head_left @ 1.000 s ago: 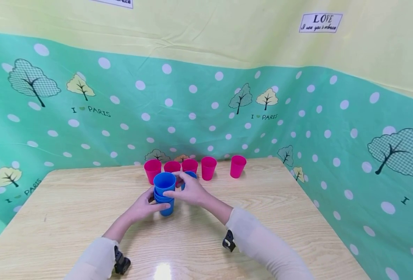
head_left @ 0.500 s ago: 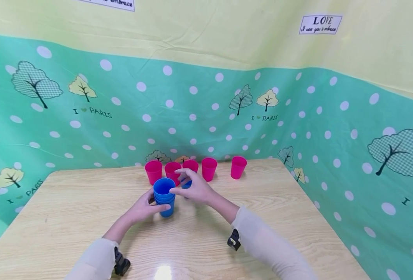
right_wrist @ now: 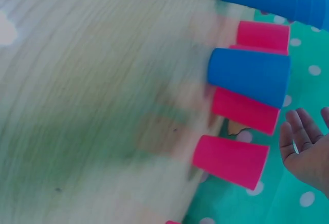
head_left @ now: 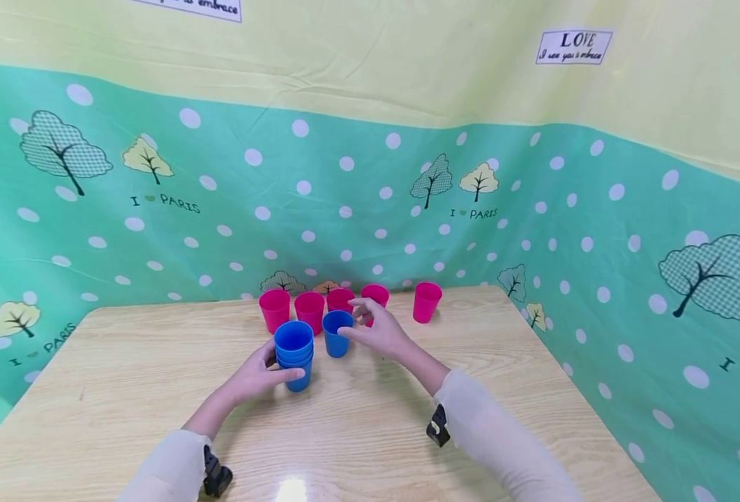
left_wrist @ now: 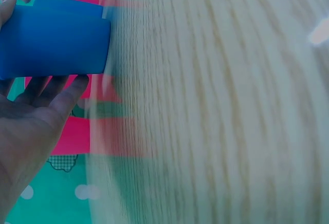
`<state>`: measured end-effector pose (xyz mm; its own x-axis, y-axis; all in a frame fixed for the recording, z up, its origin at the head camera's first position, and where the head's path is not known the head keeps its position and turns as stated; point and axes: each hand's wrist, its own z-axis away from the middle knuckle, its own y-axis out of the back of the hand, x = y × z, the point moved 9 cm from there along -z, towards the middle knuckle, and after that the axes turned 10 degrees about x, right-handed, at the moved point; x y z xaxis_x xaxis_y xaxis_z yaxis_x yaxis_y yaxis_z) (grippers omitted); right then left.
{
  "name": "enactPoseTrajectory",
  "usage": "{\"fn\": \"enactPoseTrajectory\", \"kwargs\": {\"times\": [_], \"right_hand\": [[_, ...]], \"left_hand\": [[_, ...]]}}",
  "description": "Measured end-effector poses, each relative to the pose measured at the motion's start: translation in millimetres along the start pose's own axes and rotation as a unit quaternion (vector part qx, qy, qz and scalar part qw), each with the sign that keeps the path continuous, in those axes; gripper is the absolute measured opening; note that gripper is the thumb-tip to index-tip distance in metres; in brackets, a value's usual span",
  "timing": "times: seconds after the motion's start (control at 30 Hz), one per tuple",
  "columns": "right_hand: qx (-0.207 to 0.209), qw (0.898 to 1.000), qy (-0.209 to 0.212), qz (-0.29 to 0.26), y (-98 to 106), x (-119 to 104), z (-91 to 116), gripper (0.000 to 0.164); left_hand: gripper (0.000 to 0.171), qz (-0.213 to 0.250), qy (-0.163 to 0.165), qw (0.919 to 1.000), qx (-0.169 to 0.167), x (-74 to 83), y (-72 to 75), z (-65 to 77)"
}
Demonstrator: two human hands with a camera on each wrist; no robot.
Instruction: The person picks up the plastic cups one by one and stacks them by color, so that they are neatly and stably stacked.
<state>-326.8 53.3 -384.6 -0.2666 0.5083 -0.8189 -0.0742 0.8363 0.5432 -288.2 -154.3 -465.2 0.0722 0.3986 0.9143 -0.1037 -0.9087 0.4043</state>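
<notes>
My left hand [head_left: 253,376] grips a stack of nested blue cups [head_left: 295,357] from its left side, thumb across the front. In the left wrist view the fingers lie along the wall of the blue stack [left_wrist: 51,41]. A single blue cup [head_left: 337,339] stands upright just right of and behind the stack. My right hand [head_left: 381,333] is beside that cup's rim, fingers spread and slightly bent. From the right wrist, the right hand [right_wrist: 308,149] shows apart from the single blue cup [right_wrist: 249,75], with nothing in it.
Several pink cups stand upright in a row along the table's back edge, among them a leftmost pink cup [head_left: 274,312] and a far-right pink cup [head_left: 427,302] set apart. The wooden table [head_left: 156,362] meets a green patterned cloth [head_left: 319,230] behind.
A blue cup has sunk into the stack in my left hand, and my right hand has let go of it. The right hand has moved right, to the single blue cup.
</notes>
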Motion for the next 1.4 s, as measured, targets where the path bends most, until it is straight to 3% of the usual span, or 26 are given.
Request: {"fn": "enactPoseTrajectory", "kwargs": {"times": [0.37, 0.63, 1.4], "right_hand": [[0.002, 0.999, -0.031, -0.014, -12.1, 38.2, -3.5, 0.068], [-0.012, 0.999, -0.052, -0.012, -27.5, 52.9, -3.3, 0.071], [0.015, 0.997, -0.068, -0.021, -42.4, 56.3, -4.5, 0.064]], "left_hand": [[0.082, -0.003, 0.010, 1.0000, 0.000, 0.7, 0.5, 0.7], [0.082, -0.005, 0.007, 1.0000, 0.000, 0.7, 0.2, 1.4], [0.081, 0.000, -0.002, 1.0000, -0.001, 3.2, -0.1, 2.3]]}}
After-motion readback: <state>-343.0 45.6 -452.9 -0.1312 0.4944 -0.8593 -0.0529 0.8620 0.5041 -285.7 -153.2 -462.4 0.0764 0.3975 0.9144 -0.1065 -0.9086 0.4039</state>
